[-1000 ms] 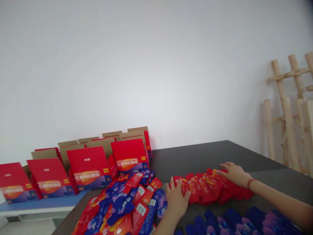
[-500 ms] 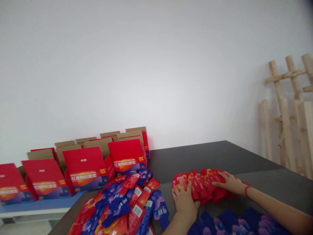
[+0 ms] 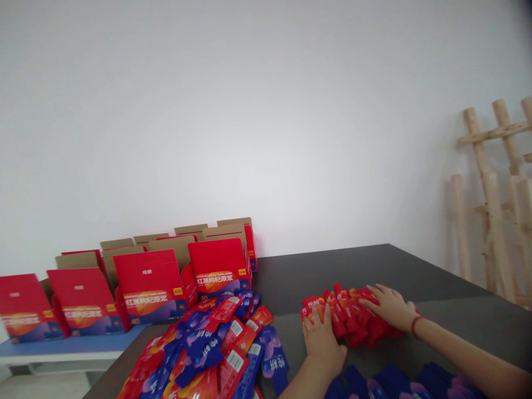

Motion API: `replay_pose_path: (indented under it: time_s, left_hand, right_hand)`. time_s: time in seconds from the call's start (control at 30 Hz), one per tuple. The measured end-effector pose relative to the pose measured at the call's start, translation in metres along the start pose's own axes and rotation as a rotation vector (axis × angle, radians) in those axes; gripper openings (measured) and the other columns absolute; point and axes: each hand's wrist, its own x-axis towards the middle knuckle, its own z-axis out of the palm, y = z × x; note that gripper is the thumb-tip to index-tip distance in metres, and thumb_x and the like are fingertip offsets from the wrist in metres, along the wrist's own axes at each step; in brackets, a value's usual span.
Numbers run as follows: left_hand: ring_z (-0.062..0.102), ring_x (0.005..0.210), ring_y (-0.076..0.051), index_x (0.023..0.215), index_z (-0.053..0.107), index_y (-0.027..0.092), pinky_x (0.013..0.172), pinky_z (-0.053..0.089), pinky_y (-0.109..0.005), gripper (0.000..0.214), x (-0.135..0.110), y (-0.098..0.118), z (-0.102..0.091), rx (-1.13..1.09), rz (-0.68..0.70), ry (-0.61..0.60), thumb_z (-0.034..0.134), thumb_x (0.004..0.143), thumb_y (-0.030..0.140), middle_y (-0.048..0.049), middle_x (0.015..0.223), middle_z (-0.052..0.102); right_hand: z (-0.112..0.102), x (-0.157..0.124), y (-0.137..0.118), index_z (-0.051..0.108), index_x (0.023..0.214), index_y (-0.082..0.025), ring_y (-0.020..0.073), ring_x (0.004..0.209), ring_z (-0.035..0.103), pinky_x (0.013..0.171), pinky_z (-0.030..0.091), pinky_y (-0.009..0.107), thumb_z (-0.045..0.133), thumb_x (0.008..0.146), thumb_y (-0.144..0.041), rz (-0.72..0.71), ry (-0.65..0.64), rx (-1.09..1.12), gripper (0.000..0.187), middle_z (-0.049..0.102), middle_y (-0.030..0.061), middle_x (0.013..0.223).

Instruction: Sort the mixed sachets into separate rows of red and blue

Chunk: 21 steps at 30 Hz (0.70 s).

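Note:
A row of overlapping red sachets (image 3: 347, 316) lies on the dark table (image 3: 341, 266). My left hand (image 3: 321, 339) presses against the row's left end with fingers stretched out. My right hand (image 3: 388, 306) lies flat on the row's right part, fingers spread; a red band circles its wrist. The sachets are bunched tightly between the two hands. A row of blue sachets (image 3: 394, 382) lies in front of the red ones, under my forearms.
A loose heap of red and blue sachets (image 3: 208, 349) covers the table's left front. Several open red cartons (image 3: 152, 285) stand on a lower blue-topped bench (image 3: 62, 346) at the left. Wooden poles (image 3: 494, 199) lean against the wall at right.
Both hands have pushed toward each other, squeezing the spread row of red sachets into a shorter, tighter bunch. The left hand moved right; the right hand moved left.

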Motion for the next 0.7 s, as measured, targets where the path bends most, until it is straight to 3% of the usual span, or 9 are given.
replay_pose_path:
  time_s: [0.1, 0.2, 0.33, 0.5, 0.6, 0.7]
  left_hand:
    - [0.021, 0.139, -0.041, 0.149, 0.021, 0.025, 0.111, 0.023, -0.048, 0.100, -0.009, -0.015, -0.005, -0.056, 0.059, 0.042, 0.069, 0.061, 0.033, -0.0113, 0.158, 0.018]
    - [0.020, 0.141, -0.037, 0.148, 0.024, 0.023, 0.113, 0.020, -0.044, 0.094, -0.015, -0.026, -0.006, -0.094, 0.069, 0.056, 0.067, 0.065, 0.033, -0.0108, 0.157, 0.019]
    - [0.021, 0.140, -0.034, 0.148, 0.027, 0.021, 0.114, 0.019, -0.043, 0.082, -0.019, -0.027, -0.009, -0.067, 0.027, 0.064, 0.059, 0.073, 0.030, -0.0109, 0.156, 0.021]
    - [0.028, 0.136, -0.035, 0.145, 0.034, 0.025, 0.110, 0.024, -0.046, 0.082, -0.020, -0.027, -0.017, -0.058, 0.026, 0.071, 0.062, 0.069, 0.036, -0.0106, 0.150, 0.032]
    - [0.021, 0.140, -0.034, 0.145, 0.033, 0.020, 0.113, 0.019, -0.047, 0.081, -0.020, -0.030, -0.014, -0.068, 0.030, 0.086, 0.059, 0.071, 0.039, -0.0111, 0.154, 0.026]
    - [0.008, 0.144, -0.032, 0.149, 0.020, 0.012, 0.116, 0.009, -0.045, 0.087, -0.020, -0.029, -0.009, -0.115, 0.064, 0.017, 0.056, 0.073, 0.036, -0.0115, 0.159, 0.014]
  right_hand:
    - [0.000, -0.010, -0.024, 0.044, 0.141, -0.025, 0.0317, 0.138, 0.028, 0.108, 0.025, 0.057, 0.036, 0.086, -0.055, -0.172, -0.060, 0.020, 0.062, 0.034, 0.0085, 0.152]
    - [0.007, -0.015, -0.048, 0.047, 0.138, -0.024, 0.0289, 0.138, 0.030, 0.110, 0.022, 0.054, 0.041, 0.086, -0.042, -0.353, -0.172, 0.037, 0.056, 0.035, 0.0068, 0.151]
    - [0.013, -0.014, -0.060, 0.047, 0.139, -0.023, 0.0285, 0.136, 0.033, 0.109, 0.021, 0.056, 0.043, 0.083, -0.029, -0.406, -0.218, 0.036, 0.056, 0.042, 0.0084, 0.147]
    - [0.006, -0.013, -0.060, 0.049, 0.137, -0.022, 0.0286, 0.136, 0.033, 0.110, 0.021, 0.055, 0.040, 0.085, -0.028, -0.440, -0.219, 0.033, 0.054, 0.040, 0.0102, 0.148]
    - [0.002, -0.020, -0.069, 0.045, 0.140, -0.019, 0.0288, 0.138, 0.029, 0.110, 0.018, 0.056, 0.039, 0.086, -0.030, -0.456, -0.206, 0.036, 0.056, 0.033, 0.0120, 0.152]
    - [0.003, -0.027, -0.082, 0.044, 0.140, -0.021, 0.0290, 0.138, 0.029, 0.111, 0.017, 0.056, 0.044, 0.086, -0.041, -0.493, -0.219, 0.042, 0.058, 0.034, 0.0105, 0.151]
